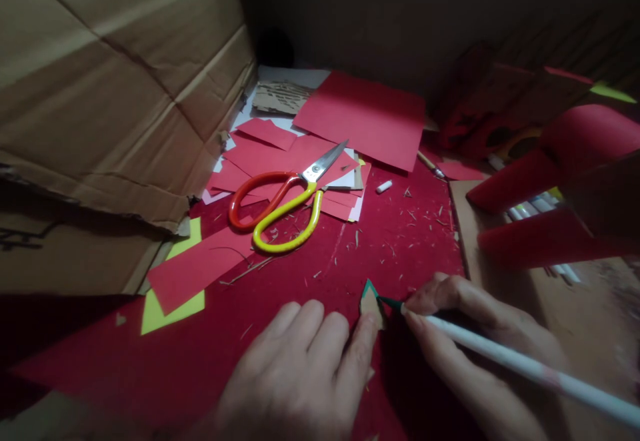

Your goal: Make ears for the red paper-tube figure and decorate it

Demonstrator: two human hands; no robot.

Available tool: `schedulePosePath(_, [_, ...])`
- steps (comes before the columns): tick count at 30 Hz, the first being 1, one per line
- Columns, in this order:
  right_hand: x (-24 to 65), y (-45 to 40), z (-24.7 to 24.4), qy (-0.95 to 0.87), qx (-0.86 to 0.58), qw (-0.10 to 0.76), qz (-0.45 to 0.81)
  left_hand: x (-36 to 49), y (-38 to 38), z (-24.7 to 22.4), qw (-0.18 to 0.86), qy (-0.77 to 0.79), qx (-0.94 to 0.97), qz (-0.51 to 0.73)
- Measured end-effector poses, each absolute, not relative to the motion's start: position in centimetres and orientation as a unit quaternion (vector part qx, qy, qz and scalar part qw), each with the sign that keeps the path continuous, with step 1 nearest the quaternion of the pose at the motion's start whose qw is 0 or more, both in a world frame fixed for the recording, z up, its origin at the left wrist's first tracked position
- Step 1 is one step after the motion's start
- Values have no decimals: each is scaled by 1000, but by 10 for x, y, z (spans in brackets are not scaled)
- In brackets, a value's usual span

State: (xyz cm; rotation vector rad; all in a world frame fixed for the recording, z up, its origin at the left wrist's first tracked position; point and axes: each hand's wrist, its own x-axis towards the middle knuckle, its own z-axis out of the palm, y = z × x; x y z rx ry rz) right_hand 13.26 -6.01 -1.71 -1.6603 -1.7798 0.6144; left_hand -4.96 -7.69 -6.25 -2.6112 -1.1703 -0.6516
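Observation:
A small pointed piece of cardboard (371,306), tan with green along its tip edges, lies on the red surface. My left hand (300,371) is closed with curled fingers, its thumb pressing the piece down from the near side. My right hand (475,341) grips a white felt-tip marker (505,354), held slantwise. The marker's green tip touches or nearly touches the right edge of the piece. Beyond my hands, scissors (287,207) with one red and one yellow handle rest partly on red paper pieces (295,157), blades slightly apart.
A large bent cardboard sheet (125,81) rises on the left. Red paper (365,117) lies at the back, with yellow paper (175,311) at left. A white marker cap (384,187) sits among scattered scraps. On the right, red tubes (540,234) stand over several white markers on cardboard.

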Motion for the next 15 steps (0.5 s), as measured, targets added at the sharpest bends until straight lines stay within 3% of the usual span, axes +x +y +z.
schedulePosePath(15, [131, -58, -15, -669, -632, 307, 242, -49, -79, -61, 116, -402, -879, -229])
